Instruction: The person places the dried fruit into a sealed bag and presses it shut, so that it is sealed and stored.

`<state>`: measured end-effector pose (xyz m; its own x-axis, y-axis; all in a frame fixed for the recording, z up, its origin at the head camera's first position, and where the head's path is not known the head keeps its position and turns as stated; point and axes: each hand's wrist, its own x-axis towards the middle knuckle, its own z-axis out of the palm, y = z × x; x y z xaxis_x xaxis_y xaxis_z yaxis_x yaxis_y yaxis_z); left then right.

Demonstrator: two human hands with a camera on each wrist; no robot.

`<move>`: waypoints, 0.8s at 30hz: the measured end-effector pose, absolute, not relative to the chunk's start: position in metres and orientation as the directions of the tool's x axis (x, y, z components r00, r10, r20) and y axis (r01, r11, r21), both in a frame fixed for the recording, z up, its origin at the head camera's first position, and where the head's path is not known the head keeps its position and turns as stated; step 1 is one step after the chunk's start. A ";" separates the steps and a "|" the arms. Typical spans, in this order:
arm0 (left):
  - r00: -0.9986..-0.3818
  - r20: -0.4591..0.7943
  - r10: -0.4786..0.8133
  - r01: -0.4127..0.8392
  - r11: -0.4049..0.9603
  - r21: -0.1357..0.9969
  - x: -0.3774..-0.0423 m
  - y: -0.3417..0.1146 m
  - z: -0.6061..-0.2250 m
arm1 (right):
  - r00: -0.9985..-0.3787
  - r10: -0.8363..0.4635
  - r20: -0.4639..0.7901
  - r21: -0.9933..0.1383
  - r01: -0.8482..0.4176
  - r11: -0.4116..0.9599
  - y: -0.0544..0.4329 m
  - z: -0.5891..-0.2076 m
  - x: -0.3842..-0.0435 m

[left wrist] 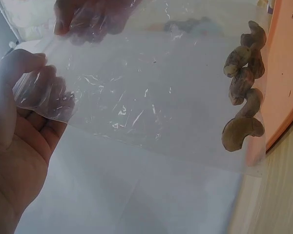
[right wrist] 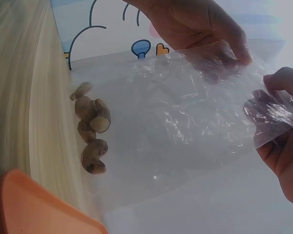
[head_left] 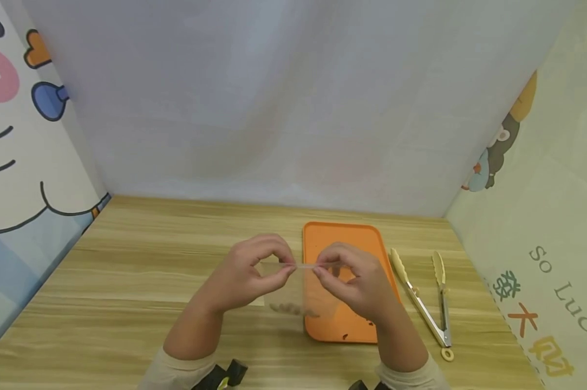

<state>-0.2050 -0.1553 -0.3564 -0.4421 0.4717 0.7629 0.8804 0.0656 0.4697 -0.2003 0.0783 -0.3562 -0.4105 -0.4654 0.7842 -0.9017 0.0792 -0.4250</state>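
Note:
A clear plastic bag (head_left: 285, 292) hangs between my two hands, its top edge stretched level. My left hand (head_left: 259, 268) pinches that edge between thumb and fingers. A short way along, my right hand (head_left: 357, 279) pinches it too. At the bottom of the bag lie several curved brown pieces (left wrist: 241, 84), cashew-like or like small mushrooms; their exact kind is unclear. The right wrist view shows the same pieces (right wrist: 94, 158) in a row along the lower edge. Above the pieces, the bag's film is see-through and slightly wrinkled.
Behind and below the right hand, an orange tray (head_left: 342, 235) lies on the wood-patterned table (head_left: 176, 254), with a few dark specks on it. Spread metal tongs (head_left: 424, 310) with cream tips lie to its right. A pale backdrop (head_left: 274, 108) and printed side panels surround the table.

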 end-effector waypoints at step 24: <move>-0.441 0.807 0.394 0.889 0.072 0.451 -0.212 -0.180 -0.356 | -0.388 -0.420 0.820 -0.406 -0.912 0.051 0.100 -0.357 -0.215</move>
<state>-0.2125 -0.1802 -0.3563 -0.4412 0.3935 0.8065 0.8894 0.0718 0.4515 -0.2153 0.0996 -0.3567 -0.3884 -0.4202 0.8201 -0.9124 0.0508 -0.4062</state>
